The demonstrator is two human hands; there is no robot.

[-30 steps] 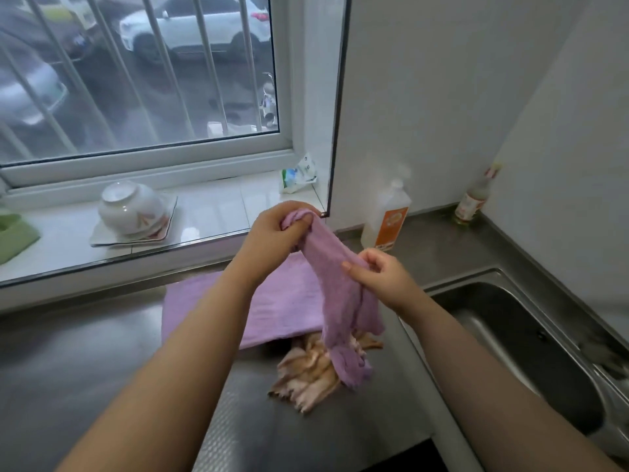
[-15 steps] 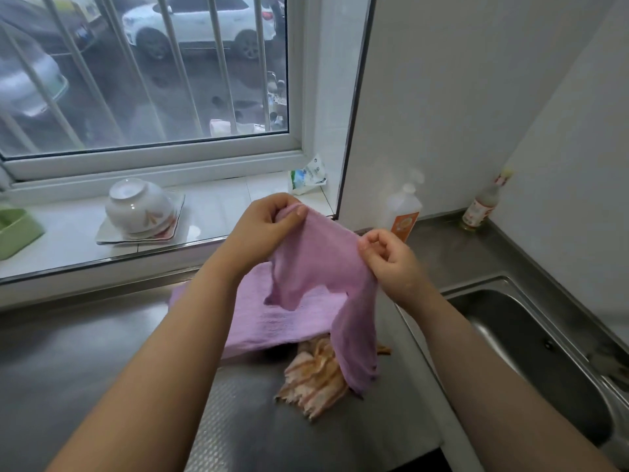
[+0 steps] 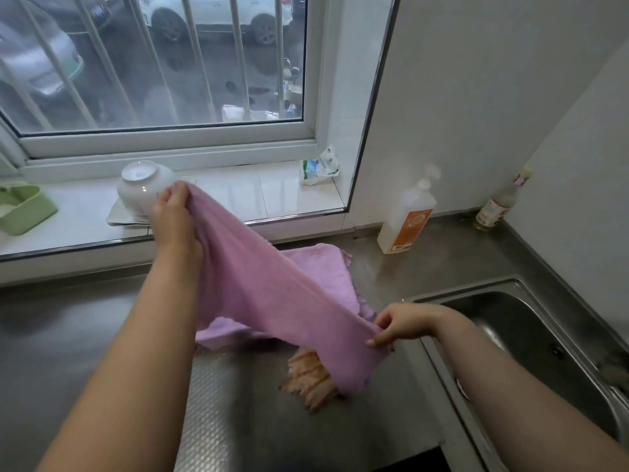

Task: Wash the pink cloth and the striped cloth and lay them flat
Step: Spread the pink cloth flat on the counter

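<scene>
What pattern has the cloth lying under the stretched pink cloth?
Orange and cream stripes on the striped cloth, seen in the head view.

— What do we see around us?
— We see a barred window [image 3: 163,63] with parked cars [image 3: 218,15] outside, a white tiled sill [image 3: 272,189], plain white walls [image 3: 476,97], and a steel counter [image 3: 85,335] with a sink [image 3: 531,321].

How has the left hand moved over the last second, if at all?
Yes. The left hand, gripping the pink cloth, has swung up and leftward: it was near the soap bottle, and now overlaps the upturned bowl on the windowsill.
</scene>
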